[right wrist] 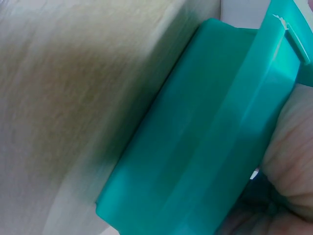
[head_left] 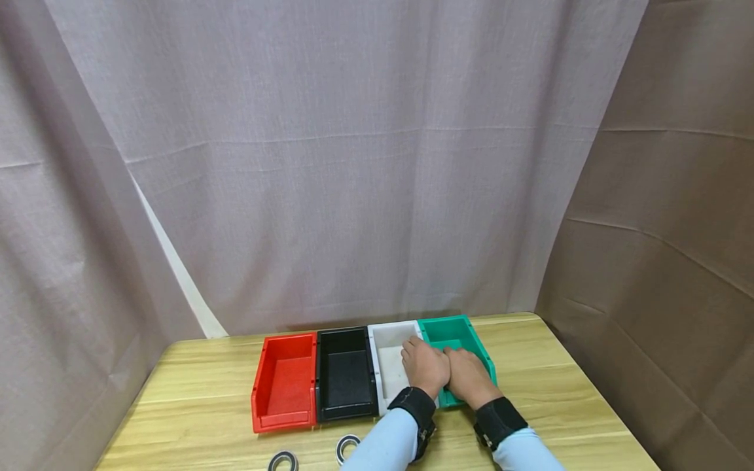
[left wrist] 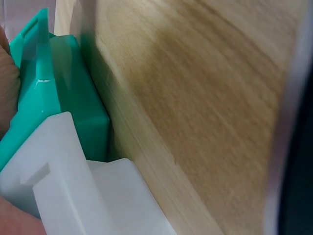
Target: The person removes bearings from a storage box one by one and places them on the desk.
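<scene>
Side by side, both of my hands reach over the row of bins. My left hand (head_left: 425, 366) is bent over the white bin (head_left: 391, 366), its knuckles near the wall shared with the green bin (head_left: 450, 331). Touching it at the thumb side, my right hand (head_left: 471, 378) reaches down into the green bin. Its curled fingers show behind the green wall in the right wrist view, with a small bright spot beside them. The fingertips of both hands are hidden, and I cannot tell what they hold.
Left of the white bin stand a black bin (head_left: 346, 376) and a red bin (head_left: 287, 383). Two ring-shaped bearings (head_left: 283, 461) (head_left: 347, 448) lie on the wooden table (head_left: 194, 405) in front of them. A grey curtain (head_left: 330, 196) hangs behind the table, and a brown one on the right.
</scene>
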The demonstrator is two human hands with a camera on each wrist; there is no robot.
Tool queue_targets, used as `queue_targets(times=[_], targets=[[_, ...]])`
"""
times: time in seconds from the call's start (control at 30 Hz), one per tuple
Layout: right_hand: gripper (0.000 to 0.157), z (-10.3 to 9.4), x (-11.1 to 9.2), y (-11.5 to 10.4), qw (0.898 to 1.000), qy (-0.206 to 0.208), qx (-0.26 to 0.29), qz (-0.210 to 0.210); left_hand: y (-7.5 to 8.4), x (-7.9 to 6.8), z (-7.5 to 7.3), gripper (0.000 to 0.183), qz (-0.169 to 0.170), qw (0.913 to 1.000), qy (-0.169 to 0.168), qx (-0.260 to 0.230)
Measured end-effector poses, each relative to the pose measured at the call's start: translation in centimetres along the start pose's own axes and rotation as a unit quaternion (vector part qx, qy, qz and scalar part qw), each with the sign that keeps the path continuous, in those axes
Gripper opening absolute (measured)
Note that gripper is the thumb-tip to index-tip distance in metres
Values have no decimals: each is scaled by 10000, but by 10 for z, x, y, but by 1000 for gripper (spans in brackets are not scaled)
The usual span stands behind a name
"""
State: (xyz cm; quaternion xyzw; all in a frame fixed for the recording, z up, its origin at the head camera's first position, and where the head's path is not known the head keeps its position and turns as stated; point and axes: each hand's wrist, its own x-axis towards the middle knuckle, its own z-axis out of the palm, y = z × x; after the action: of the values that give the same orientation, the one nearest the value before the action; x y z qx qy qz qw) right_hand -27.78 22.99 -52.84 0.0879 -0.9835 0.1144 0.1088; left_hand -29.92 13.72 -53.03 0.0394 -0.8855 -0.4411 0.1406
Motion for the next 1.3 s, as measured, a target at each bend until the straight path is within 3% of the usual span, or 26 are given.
queue_targets(times=[0.67, 0.97, 1.2, 1.3], targets=[[11, 0, 1, 2, 9998, 156, 57, -117, -2, 3, 8, 29, -19, 10000, 68, 20], [8, -3, -8, 12, 9991, 195, 262, 264, 1, -1, 11, 31, -35, 9999, -127, 38], [37, -24, -16, -2, 9985, -76, 363, 413, -2, 0, 10, 31, -38, 9997, -246, 24], [40, -36, -21, -11, 9989, -102, 338, 314, -4, 2, 8, 29, -95, 9997, -229, -3]])
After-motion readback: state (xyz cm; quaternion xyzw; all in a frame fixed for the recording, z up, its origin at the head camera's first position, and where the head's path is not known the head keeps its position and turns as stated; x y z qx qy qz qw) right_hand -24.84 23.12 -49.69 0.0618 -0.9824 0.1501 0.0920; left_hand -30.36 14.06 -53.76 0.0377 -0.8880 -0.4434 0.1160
